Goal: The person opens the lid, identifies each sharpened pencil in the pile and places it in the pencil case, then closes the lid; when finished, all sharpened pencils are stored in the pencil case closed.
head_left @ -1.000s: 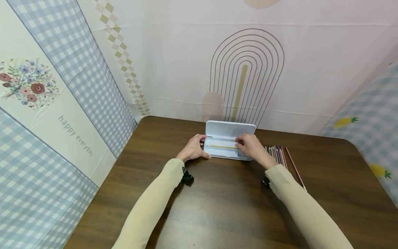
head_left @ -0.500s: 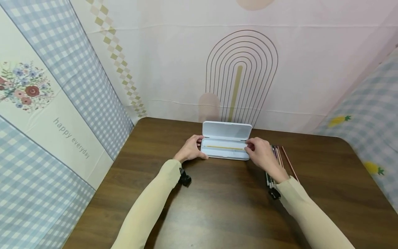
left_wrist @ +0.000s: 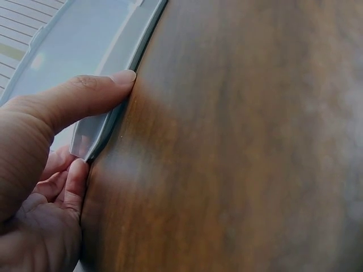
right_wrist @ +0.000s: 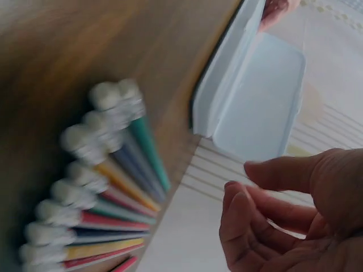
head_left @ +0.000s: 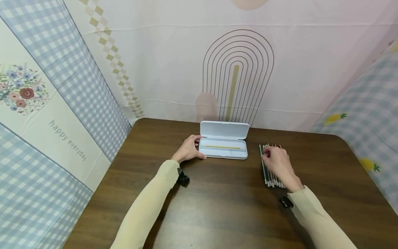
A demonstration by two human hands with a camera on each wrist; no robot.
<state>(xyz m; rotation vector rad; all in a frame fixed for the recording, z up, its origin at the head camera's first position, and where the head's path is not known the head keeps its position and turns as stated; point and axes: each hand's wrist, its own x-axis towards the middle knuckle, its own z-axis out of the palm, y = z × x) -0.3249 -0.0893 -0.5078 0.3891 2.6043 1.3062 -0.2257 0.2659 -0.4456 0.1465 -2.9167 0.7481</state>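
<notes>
A pale blue pencil case [head_left: 224, 130] stands with its lid raised near the table's back edge. One yellow pencil [head_left: 222, 147] lies lengthwise in its tray. My left hand [head_left: 188, 149] grips the case's left end; in the left wrist view its thumb [left_wrist: 93, 99] lies along the front rim and its fingers curl at the corner. My right hand [head_left: 277, 163] hovers over a row of coloured pencils [head_left: 269, 180], partly hiding them. In the right wrist view, that hand's fingers are loosely bent with nothing between them, and the pencils [right_wrist: 113, 221] show white eraser ends.
The brown wooden table [head_left: 217, 207] carries the case and the pencils. Behind it hangs a pale curtain [head_left: 168, 69] with printed arches, and a blue checked cloth [head_left: 357, 117] hangs at the right. Both wrists wear small black cameras.
My right hand has left the case's right side and moved right to the pencils. The yellow pencil lies released in the tray. My left hand stays on the case.
</notes>
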